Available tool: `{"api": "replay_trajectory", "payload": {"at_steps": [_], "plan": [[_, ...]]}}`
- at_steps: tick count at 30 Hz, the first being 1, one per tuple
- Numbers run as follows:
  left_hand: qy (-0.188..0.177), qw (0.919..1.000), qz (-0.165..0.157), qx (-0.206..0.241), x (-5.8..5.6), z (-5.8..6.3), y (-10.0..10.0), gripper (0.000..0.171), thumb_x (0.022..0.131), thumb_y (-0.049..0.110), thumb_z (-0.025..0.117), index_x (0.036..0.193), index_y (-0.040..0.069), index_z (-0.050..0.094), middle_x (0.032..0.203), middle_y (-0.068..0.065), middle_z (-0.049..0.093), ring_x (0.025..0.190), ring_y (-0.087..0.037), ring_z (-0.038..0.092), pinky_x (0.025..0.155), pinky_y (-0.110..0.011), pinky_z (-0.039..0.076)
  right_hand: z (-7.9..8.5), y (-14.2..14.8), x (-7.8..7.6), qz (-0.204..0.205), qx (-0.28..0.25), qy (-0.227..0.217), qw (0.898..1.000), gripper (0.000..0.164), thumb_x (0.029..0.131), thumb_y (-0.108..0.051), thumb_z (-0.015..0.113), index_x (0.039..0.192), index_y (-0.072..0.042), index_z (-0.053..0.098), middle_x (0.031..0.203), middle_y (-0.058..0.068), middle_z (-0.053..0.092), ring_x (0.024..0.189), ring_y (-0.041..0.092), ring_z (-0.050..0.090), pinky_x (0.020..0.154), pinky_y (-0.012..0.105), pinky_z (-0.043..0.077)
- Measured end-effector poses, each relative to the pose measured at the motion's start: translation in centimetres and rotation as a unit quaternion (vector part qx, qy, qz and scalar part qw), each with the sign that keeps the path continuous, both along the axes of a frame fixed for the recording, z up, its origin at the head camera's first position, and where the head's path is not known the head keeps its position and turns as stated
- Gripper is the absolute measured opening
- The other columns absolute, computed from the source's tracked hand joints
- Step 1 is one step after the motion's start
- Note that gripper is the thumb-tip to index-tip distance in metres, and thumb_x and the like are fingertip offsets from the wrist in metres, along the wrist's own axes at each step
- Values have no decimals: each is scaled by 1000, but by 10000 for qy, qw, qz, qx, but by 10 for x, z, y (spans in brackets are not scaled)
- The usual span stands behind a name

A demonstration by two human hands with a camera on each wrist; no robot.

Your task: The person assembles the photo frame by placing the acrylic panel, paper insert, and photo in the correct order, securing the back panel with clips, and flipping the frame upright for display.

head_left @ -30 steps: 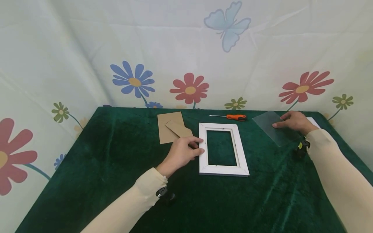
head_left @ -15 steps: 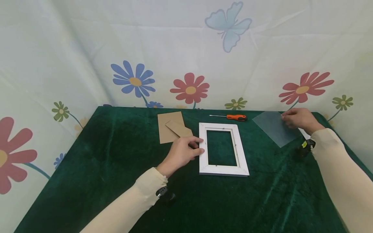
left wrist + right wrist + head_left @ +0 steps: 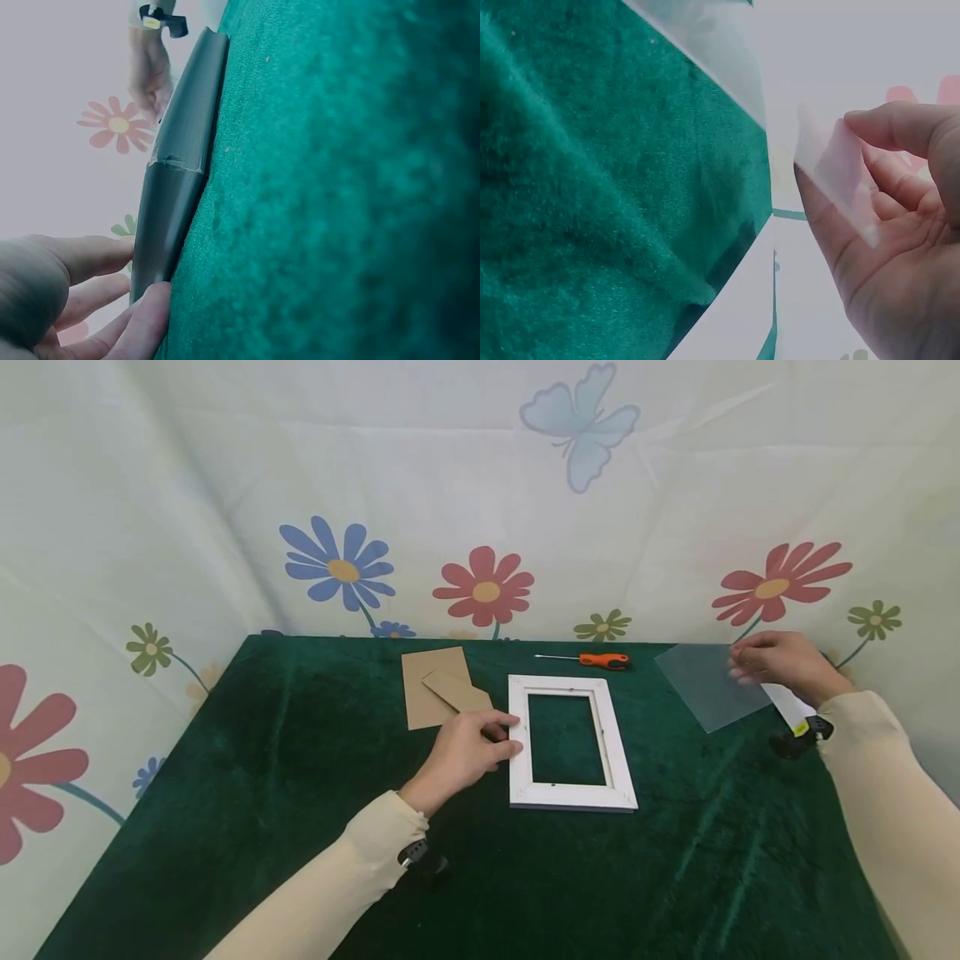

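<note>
Shifting rightward, right hand point(image 3: 791, 662) pinches clear film point(image 3: 838, 169).

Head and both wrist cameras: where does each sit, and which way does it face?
Head: head-worn, facing forward and down at the white frame; left hand, right hand and sleeves show.
Left wrist: worn there, facing along the frame's side; both hands show.
Right wrist: worn there, facing the clear sheet; only the right hand shows.
Shared: the frame, by head and left wrist.

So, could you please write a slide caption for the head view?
Left hand touches the white frame, right hand pinches the clear sheet, and a screwdriver lies beyond the frame.
</note>
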State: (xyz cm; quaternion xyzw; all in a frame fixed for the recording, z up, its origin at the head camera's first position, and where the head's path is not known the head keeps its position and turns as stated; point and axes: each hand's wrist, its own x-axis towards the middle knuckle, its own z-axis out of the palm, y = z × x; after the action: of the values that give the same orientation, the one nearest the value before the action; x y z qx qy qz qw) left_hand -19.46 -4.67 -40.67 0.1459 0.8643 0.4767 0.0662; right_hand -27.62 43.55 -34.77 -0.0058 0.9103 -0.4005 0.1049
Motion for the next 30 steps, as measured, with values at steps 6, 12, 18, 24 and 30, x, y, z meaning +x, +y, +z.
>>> {"api": "replay_trajectory", "payload": {"at_steps": [6,12,18,24,30], "plan": [[3,10000,5,14,0,-1,0,38,97,12,81,134,9,73,104,-10,69,75,-17,71,72,-30,64,2,2,6,-192,-523,32,9984,65,113,-35,54,153,13,36,118,2,73,101,10,75,93,27,59],[0,10000,11,34,0,-1,0,39,96,12,81,134,9,73,105,-11,69,76,-17,71,72,-31,64,3,-6,12,-457,-1109,104,9927,60,110,-37,59,149,6,42,104,-17,73,99,3,74,90,20,57],[-1,10000,13,31,-1,-1,0,39,96,12,82,134,9,73,105,-11,69,75,-17,71,72,-31,64,4,-21,18,-708,-1660,370,9829,55,105,-38,67,144,-3,49,104,-19,74,97,3,76,89,19,57],[-10,10000,28,15,-1,-1,0,39,96,13,82,134,9,73,106,-11,69,75,-17,71,72,-31,64,4,-38,23,-777,-2038,504,9746,54,103,-40,69,142,-8,52,107,-19,72,98,2,75,89,18,56],[-8,10000,32,9,0,-1,0,40,96,13,82,135,9,73,107,-12,69,77,-18,71,73,-31,64,2,-57,27,-776,-2725,627,9570,19,101,-33,73,117,-23,70,106,-10,75,96,6,76,86,20,58]]}}
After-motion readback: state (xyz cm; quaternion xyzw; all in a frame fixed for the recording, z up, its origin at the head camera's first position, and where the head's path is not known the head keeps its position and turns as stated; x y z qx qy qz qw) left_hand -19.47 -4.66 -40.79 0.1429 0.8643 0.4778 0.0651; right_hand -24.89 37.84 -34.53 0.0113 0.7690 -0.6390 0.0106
